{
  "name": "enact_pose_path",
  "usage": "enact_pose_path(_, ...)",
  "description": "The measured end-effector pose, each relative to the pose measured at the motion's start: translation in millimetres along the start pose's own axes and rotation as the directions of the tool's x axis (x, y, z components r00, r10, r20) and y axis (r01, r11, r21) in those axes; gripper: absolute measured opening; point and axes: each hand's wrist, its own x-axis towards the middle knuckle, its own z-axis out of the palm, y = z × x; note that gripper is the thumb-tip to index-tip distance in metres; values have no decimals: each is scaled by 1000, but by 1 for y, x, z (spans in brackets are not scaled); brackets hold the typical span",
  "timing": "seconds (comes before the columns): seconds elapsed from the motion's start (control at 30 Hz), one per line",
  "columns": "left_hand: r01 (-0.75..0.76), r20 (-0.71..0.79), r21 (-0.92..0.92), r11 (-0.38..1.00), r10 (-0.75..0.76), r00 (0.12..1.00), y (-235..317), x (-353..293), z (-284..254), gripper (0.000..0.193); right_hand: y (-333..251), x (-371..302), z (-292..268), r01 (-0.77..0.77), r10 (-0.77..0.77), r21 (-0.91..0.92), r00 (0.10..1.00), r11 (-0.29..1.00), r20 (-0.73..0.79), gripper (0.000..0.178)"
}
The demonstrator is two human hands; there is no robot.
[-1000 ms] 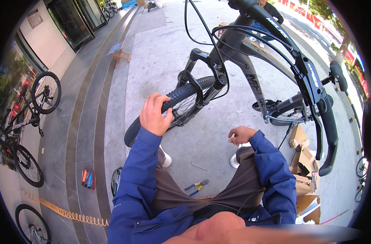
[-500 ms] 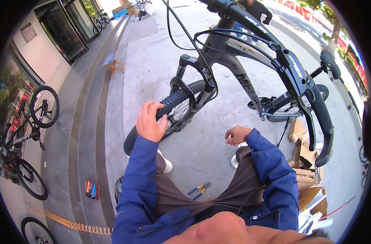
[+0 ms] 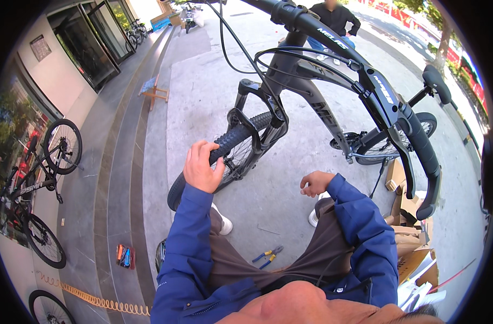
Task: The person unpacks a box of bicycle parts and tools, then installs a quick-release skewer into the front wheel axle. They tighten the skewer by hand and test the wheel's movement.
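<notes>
A dark grey mountain bike (image 3: 324, 121) stands in front of me, its handlebar (image 3: 343, 46) reaching across the upper part of the view. My left hand (image 3: 204, 168) grips the knobby front tyre (image 3: 238, 136) below the fork, fingers over the tread and thumb on the near side. Over my right knee, my right hand (image 3: 316, 184) hangs with its fingers curled in, touching no part of the bike. I see nothing in it. Pliers (image 3: 268, 257) with blue and yellow handles lie on the ground between my feet.
Cardboard boxes (image 3: 408, 216) and packing scraps are at my right. To my left are steps, a small tool tray (image 3: 125, 256), a coiled orange hose (image 3: 95, 298) and another bike (image 3: 38, 186). A person (image 3: 333, 21) in black sits beyond the handlebar; a folding stool (image 3: 154, 93) stands far left.
My view has shifted slightly, so more of the person beyond the handlebar shows. My left hand stays on the tyre, and my right hand remains curled over the knee.
</notes>
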Motion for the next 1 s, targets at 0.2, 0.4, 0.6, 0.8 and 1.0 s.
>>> enact_pose_path(0.2,4,0,9,1000,-4,1000,1,0,0,42,1,1,0,5,-5,-12,1000,1000,4,48)
enact_pose_path(0.4,-1,-4,4,1000,1,1000,0,0,0,43,1,3,0,-16,16,0,1000,1000,17,48)
enact_pose_path(0.6,4,-11,20,1000,-3,1000,2,0,0,41,-6,-4,-3,-23,23,2,1000,1000,18,46)
enact_pose_path(0.8,18,-11,18,1000,-18,1000,2,-1,0,41,-9,-5,-3,-10,10,-9,1000,1000,4,49)
enact_pose_path(1.0,45,9,12,999,-45,999,4,-2,0,41,-9,-7,-3,-16,17,-42,1000,999,17,50)
